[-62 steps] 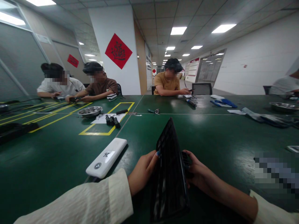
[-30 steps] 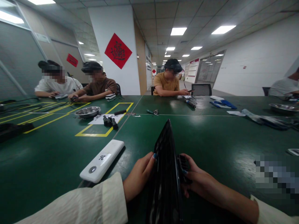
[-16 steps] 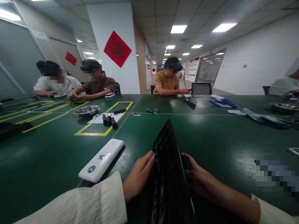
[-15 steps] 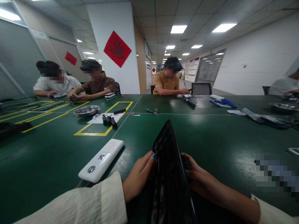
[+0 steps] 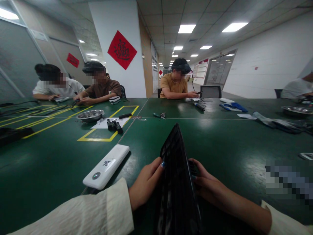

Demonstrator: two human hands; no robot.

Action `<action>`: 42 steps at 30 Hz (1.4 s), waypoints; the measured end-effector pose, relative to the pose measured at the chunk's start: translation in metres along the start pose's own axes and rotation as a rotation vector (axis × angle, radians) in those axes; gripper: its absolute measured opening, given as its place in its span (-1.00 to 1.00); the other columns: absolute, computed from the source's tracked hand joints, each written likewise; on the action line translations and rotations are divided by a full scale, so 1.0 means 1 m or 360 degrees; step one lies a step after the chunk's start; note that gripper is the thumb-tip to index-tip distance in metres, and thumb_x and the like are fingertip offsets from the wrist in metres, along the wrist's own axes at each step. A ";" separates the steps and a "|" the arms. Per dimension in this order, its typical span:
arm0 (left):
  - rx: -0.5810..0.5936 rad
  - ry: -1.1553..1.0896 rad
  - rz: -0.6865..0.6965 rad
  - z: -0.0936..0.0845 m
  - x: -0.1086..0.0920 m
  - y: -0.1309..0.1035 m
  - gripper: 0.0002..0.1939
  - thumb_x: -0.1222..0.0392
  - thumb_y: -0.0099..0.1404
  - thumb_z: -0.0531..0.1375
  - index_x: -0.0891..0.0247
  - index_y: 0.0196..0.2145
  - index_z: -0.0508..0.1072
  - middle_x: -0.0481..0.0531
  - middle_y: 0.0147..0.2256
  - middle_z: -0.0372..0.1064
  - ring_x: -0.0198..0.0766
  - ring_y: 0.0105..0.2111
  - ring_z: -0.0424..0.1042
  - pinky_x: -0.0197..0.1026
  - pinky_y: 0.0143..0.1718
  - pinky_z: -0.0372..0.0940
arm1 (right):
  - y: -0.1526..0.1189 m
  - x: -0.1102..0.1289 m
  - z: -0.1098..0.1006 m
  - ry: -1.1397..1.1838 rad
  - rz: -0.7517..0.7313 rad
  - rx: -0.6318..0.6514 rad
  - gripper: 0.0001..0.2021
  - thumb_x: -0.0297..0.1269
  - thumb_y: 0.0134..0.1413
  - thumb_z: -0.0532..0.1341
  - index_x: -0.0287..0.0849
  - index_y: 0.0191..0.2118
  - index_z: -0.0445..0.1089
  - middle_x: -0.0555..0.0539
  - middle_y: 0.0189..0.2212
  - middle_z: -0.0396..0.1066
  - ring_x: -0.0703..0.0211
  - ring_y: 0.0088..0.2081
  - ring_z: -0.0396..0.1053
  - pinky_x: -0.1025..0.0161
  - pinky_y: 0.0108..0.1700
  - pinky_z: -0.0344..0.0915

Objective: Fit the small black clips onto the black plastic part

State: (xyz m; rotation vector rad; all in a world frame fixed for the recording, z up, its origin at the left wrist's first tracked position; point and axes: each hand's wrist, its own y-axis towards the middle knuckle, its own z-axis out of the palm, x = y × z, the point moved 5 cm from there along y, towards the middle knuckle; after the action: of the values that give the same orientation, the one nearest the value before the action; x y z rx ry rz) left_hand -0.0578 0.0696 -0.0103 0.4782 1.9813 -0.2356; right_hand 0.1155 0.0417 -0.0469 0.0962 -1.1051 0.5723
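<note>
Between my hands a flat black panel (image 5: 177, 169) stands on edge, tilted, its left face marked with a grid of key-like squares. It may be a keyboard, but it is too dark to be sure. My left hand (image 5: 148, 181) grips its left side, thumb on the face. On the far side my right hand (image 5: 207, 182) holds a small ribbed black part (image 5: 193, 168) against the panel; whether that part belongs to the panel I cannot tell. Some right fingertips are hidden. Left of my left hand lies a white power bank (image 5: 107, 166) marked 26.
Beyond the power bank are black cylindrical parts (image 5: 114, 126) on white paper and a metal bowl (image 5: 90, 115). A green-handled tool (image 5: 159, 115) lies mid-table. Several people sit across the green table (image 5: 220, 140). A blurred-out object (image 5: 290, 182) is at right.
My left thumb has shifted slightly right along the panel's face. The panel and both hands otherwise stay nearly in place; the view has moved a little.
</note>
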 end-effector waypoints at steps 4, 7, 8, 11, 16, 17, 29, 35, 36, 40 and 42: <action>-0.0026 -0.0065 -0.0012 -0.001 -0.002 0.000 -0.65 -0.05 0.33 -0.08 0.26 -0.34 0.31 0.00 -0.35 0.35 -0.19 -0.30 0.30 -0.22 -0.25 0.20 | 0.001 0.000 -0.001 -0.0028 -0.0033 -0.0004 -0.14 -0.08 -0.17 0.29 -0.06 0.12 -0.32 0.01 -0.40 0.28 0.20 -0.43 0.33 0.27 -0.42 0.19; -0.0002 -0.0151 -0.0040 0.000 -0.001 0.002 -0.60 -0.10 0.31 -0.07 0.28 -0.36 0.33 0.01 -0.37 0.36 -0.20 -0.33 0.31 -0.23 -0.29 0.21 | 0.002 -0.002 -0.003 -0.0019 -0.0074 0.0014 -0.14 -0.06 -0.14 0.29 -0.07 0.12 -0.33 0.00 -0.38 0.29 0.25 -0.49 0.32 0.29 -0.46 0.19; 0.0016 -0.0193 -0.0056 0.001 0.001 0.003 -0.57 -0.12 0.30 -0.07 0.29 -0.37 0.34 0.01 -0.38 0.35 -0.20 -0.35 0.30 -0.23 -0.31 0.21 | 0.002 -0.003 -0.003 -0.0015 -0.0088 0.0034 -0.15 -0.06 -0.13 0.29 -0.07 0.13 -0.32 0.00 -0.39 0.30 0.25 -0.50 0.32 0.29 -0.47 0.19; 0.0068 -0.0300 -0.0129 0.004 0.006 0.005 -0.50 -0.19 0.28 -0.07 0.32 -0.40 0.35 0.00 -0.44 0.33 -0.25 -0.43 0.27 -0.26 -0.40 0.19 | 0.004 -0.005 -0.005 -0.0015 -0.0118 0.0075 -0.17 -0.06 -0.10 0.28 -0.08 0.13 -0.31 0.00 -0.40 0.30 0.26 -0.52 0.32 0.29 -0.48 0.20; 0.0006 -0.0245 -0.0151 0.002 0.011 0.004 -0.50 -0.21 0.26 -0.07 0.31 -0.45 0.31 -0.03 -0.50 0.25 -0.29 -0.49 0.20 -0.27 -0.46 0.15 | 0.006 -0.007 -0.008 -0.0027 -0.0125 0.0043 -0.14 -0.05 -0.12 0.29 -0.09 0.13 -0.34 0.01 -0.41 0.29 0.27 -0.54 0.32 0.30 -0.50 0.20; -0.0007 -0.0219 -0.0130 0.001 0.011 0.004 -0.51 -0.20 0.25 -0.06 0.31 -0.46 0.31 -0.03 -0.50 0.24 -0.29 -0.47 0.20 -0.27 -0.44 0.15 | 0.006 -0.008 -0.008 -0.0029 -0.0126 0.0037 -0.13 -0.04 -0.13 0.29 -0.10 0.13 -0.34 0.01 -0.42 0.29 0.27 -0.55 0.32 0.30 -0.51 0.20; 0.0074 -0.0470 -0.0313 0.008 0.017 0.004 -0.49 -0.28 0.19 -0.01 0.30 -0.46 0.26 -0.12 -0.58 0.11 -0.38 -0.59 0.11 -0.33 -0.58 0.03 | 0.004 -0.009 -0.006 -0.0027 -0.0146 0.0095 -0.17 -0.05 -0.05 0.27 -0.07 0.14 -0.35 -0.01 -0.40 0.32 0.26 -0.52 0.35 0.28 -0.46 0.21; -0.0086 -0.0310 -0.0151 0.001 0.004 0.002 -0.63 -0.15 0.27 -0.01 0.24 -0.42 0.17 -0.16 -0.56 0.10 -0.39 -0.57 0.11 -0.33 -0.53 0.06 | 0.005 -0.009 -0.008 -0.0096 -0.0197 0.0145 -0.17 -0.04 -0.09 0.30 -0.10 0.11 -0.31 0.00 -0.41 0.33 0.28 -0.53 0.35 0.31 -0.48 0.22; -0.0098 -0.0250 -0.0120 0.000 0.002 0.001 -0.64 -0.12 0.28 -0.02 0.24 -0.43 0.17 -0.14 -0.54 0.13 -0.37 -0.54 0.13 -0.31 -0.51 0.08 | 0.005 -0.009 -0.008 -0.0120 -0.0204 0.0147 -0.18 -0.04 -0.08 0.29 -0.10 0.11 -0.30 -0.01 -0.41 0.34 0.29 -0.53 0.34 0.31 -0.48 0.22; -0.0135 -0.0093 -0.0030 -0.002 -0.004 0.000 -0.67 -0.05 0.31 -0.07 0.25 -0.44 0.17 -0.08 -0.47 0.19 -0.31 -0.45 0.18 -0.26 -0.40 0.13 | 0.002 -0.007 -0.007 -0.0199 -0.0226 0.0126 -0.23 -0.05 -0.02 0.26 -0.09 0.12 -0.30 -0.01 -0.40 0.33 0.29 -0.52 0.34 0.30 -0.46 0.23; -0.0109 -0.0087 -0.0011 -0.001 -0.003 0.002 -0.67 -0.04 0.32 -0.09 0.25 -0.44 0.17 -0.06 -0.45 0.20 -0.29 -0.43 0.19 -0.25 -0.38 0.14 | 0.002 -0.007 -0.008 -0.0228 -0.0232 0.0112 -0.25 -0.05 0.00 0.24 -0.10 0.12 -0.30 -0.02 -0.39 0.34 0.30 -0.51 0.35 0.30 -0.46 0.24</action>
State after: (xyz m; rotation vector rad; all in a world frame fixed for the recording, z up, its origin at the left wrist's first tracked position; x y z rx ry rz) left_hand -0.0569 0.0707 -0.0065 0.4167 1.9313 -0.1832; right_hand 0.1188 0.0430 -0.0572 0.2802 -1.2062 0.4788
